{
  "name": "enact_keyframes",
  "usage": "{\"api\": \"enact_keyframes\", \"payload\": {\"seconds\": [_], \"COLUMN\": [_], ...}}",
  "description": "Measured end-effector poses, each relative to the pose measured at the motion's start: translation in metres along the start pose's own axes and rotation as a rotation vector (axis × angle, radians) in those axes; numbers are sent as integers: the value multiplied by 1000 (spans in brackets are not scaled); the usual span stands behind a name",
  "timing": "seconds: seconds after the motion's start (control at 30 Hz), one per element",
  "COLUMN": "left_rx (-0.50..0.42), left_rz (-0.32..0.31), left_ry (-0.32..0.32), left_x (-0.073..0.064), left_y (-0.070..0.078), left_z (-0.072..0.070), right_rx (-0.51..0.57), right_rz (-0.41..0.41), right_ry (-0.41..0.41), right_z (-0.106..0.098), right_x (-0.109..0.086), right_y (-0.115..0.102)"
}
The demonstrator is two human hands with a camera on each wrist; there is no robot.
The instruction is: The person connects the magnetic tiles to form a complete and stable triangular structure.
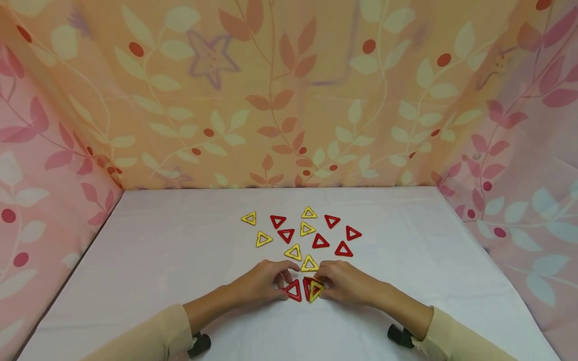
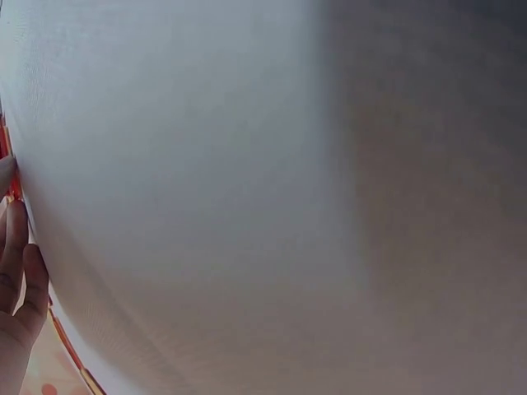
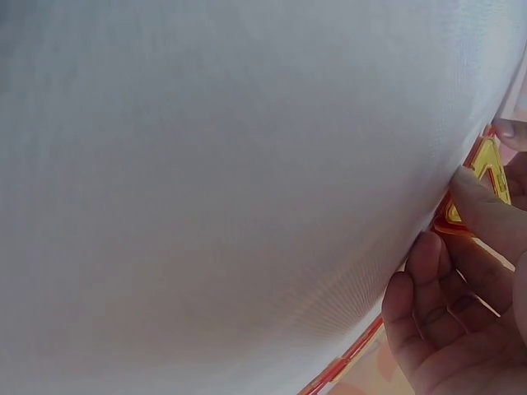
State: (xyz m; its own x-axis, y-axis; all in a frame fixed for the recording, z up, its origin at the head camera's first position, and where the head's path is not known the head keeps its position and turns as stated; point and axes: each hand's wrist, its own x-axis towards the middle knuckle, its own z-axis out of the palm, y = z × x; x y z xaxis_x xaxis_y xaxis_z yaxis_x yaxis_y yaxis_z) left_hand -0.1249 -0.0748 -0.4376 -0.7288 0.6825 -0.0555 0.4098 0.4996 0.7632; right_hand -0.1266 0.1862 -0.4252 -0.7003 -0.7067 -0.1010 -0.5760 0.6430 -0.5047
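Observation:
Near the front middle of the table, my left hand (image 1: 266,282) pinches a red triangular building tile (image 1: 294,291) between thumb and fingers. Just right of it, a yellow triangular tile (image 1: 315,292) is in the grip of my right hand (image 1: 345,282). It is tilted and partly covers another red triangular tile (image 1: 307,287); whether those two touch is unclear. In the right wrist view the thumb lies against the yellow tile (image 3: 492,169). The left wrist view catches only some fingers (image 2: 33,288) of my left hand at its edge.
Beyond my hands, several loose triangular tiles lie flat, among them a yellow one (image 1: 309,269) close by, a red one (image 1: 343,253) to the right and a yellow one (image 1: 245,218) at far left. White cloth (image 1: 158,260) covers the table; patterned curtains (image 1: 289,115) stand around it.

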Motion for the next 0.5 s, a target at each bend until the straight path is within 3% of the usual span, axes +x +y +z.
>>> {"api": "enact_keyframes", "payload": {"seconds": [0.5], "left_rx": [19], "left_rz": [26], "left_ry": [-3], "left_x": [4], "left_y": [3], "left_z": [5], "right_rx": [-4], "right_rz": [-5], "right_ry": [4], "right_z": [-1], "right_x": [0], "right_y": [-1]}}
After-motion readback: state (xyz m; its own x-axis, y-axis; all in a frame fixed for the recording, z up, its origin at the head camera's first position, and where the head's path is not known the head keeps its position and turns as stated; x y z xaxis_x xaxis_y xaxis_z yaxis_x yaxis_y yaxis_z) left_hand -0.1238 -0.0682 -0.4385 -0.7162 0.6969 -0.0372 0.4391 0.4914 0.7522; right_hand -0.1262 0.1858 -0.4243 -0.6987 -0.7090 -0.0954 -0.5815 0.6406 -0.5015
